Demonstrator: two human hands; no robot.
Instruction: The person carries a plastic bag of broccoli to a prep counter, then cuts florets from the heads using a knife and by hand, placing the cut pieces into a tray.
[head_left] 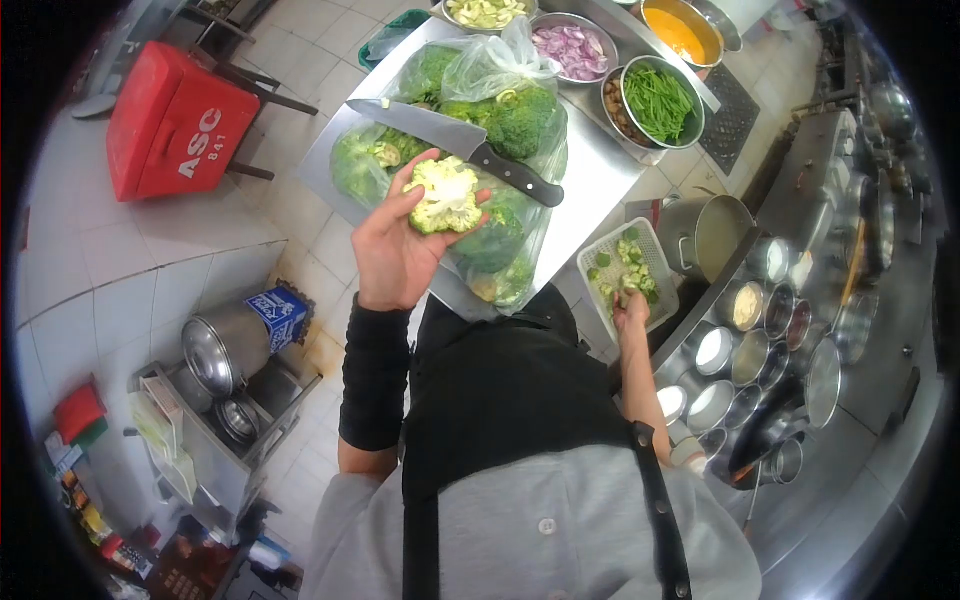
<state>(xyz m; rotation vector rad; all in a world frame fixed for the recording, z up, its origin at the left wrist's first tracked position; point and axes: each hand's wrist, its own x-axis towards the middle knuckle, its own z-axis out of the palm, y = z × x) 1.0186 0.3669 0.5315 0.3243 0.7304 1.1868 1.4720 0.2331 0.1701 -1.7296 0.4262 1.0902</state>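
Note:
In my left hand (393,262) a broccoli head (445,196) is held up with its pale cut face showing, fingers curled round its edge. Just beyond it a chef's knife (430,128) with a black riveted handle lies across clear plastic bags of broccoli (515,122) on the steel table. My right hand (630,310) reaches down into a white perforated basket (664,312) beside the table. Its fingers look drawn together among cut broccoli florets (630,252); what lies between them is too small to make out.
Bowls of sliced onion (573,52) and green beans (658,100) and a pot of orange liquid (682,32) stand at the back. A large pot (722,238) and several seasoning bowls line the right side. On the left are a red box (180,125) and a lidded steel pot (212,352).

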